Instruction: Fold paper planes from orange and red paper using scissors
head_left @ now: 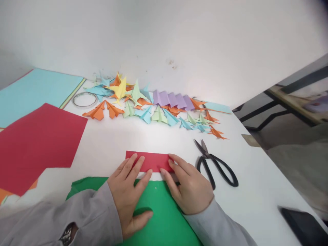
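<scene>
A narrow red paper strip (151, 161) lies on the white table, just beyond a green sheet (161, 212). My left hand (129, 191) rests with spread fingers over the strip's left part, its thumb above the green sheet. At the strip's right end is my right hand (191, 184), its fingertips on the paper's edges, thumb below and fingers above. Black-handled scissors (207, 155) lie partly open to the right of my right hand.
Folded paper shapes (120, 89) and a pleated purple paper (174, 99) line the wall. Large red sheets (43, 143), blue sheets (43, 92) and a tape roll (84, 99) lie left. A dark flat object (303, 225) is at the lower right, near the table's edge.
</scene>
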A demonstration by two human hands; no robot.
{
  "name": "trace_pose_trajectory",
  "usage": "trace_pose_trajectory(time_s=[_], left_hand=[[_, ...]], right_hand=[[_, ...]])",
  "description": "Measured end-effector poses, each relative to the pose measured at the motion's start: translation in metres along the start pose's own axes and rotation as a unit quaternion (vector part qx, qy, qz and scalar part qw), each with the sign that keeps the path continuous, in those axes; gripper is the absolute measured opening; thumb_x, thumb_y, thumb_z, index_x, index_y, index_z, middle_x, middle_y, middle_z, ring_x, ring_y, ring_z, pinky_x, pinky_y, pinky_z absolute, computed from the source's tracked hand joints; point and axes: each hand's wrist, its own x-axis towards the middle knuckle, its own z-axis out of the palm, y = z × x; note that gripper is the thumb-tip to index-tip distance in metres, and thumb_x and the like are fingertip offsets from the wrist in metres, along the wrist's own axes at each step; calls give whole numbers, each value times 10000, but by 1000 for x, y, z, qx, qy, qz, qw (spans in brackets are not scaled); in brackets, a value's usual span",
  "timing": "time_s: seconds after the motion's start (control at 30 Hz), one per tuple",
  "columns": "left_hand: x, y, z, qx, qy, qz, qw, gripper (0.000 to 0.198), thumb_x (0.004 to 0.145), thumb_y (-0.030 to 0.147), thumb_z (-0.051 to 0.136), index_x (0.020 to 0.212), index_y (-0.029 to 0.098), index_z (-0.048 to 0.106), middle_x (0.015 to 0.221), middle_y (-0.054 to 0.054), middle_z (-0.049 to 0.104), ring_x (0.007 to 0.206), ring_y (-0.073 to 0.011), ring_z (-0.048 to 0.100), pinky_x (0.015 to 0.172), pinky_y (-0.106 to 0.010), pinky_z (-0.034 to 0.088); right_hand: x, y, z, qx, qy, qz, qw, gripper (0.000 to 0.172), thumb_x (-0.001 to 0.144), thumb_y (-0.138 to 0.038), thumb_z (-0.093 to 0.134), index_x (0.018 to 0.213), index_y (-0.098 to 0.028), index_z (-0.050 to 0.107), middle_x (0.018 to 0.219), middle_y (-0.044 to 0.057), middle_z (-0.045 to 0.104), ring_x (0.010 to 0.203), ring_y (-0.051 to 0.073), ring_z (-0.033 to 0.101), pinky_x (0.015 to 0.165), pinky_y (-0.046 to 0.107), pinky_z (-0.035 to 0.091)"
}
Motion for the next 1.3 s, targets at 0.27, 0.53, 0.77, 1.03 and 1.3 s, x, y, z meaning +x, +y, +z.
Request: trace_pose_trajectory(time_s=[0.27, 0.53, 0.77, 1.03, 1.3], left_hand=[[6, -6, 3, 29, 24, 3, 999, 736, 747, 535, 512, 1311, 66, 456, 1358, -189, 450, 1290, -346, 329, 1029, -488, 328], [5, -13, 8, 70, 30, 16, 997, 734, 766, 632, 474, 1326, 158, 470, 1393, -168, 406, 1266, -369, 341, 995, -500, 353], [16, -3, 6, 103, 6, -30, 994, 745, 752, 674, 451, 1302, 175, 510, 1321, -186, 461, 1216, -383, 374, 970, -518, 358], [17, 3, 6, 106, -9, -50, 993, 730, 746, 683, 459, 1321, 234, 492, 1368, -156, 427, 1237, -407, 335, 966, -540, 349], [16, 2, 5, 79, -40, -48, 995, 734, 749, 687, 454, 1356, 273, 438, 1430, -61, 410, 1262, -454, 285, 980, -583, 306]], right_hand=[[0, -5, 6, -22, -2, 42, 999, 338, 888, -397, 471, 869, -146, 698, 1032, 42, 708, 711, 167, 645, 553, 276, 437], [4, -7, 3, -34, -85, 69, 993, 377, 906, -420, 411, 901, -169, 693, 1105, 51, 678, 758, 179, 644, 553, 278, 416], [10, -11, 0, -37, -152, 96, 983, 396, 922, -411, 362, 937, -179, 683, 1158, 77, 641, 814, 195, 633, 592, 286, 440], [15, -14, -9, -19, -186, 116, 976, 422, 938, -411, 316, 951, -182, 669, 1170, 70, 626, 853, 200, 628, 605, 290, 438], [11, -12, -7, -28, -144, 93, 985, 420, 928, -413, 349, 922, -161, 684, 1132, 92, 642, 817, 210, 603, 629, 326, 404]])
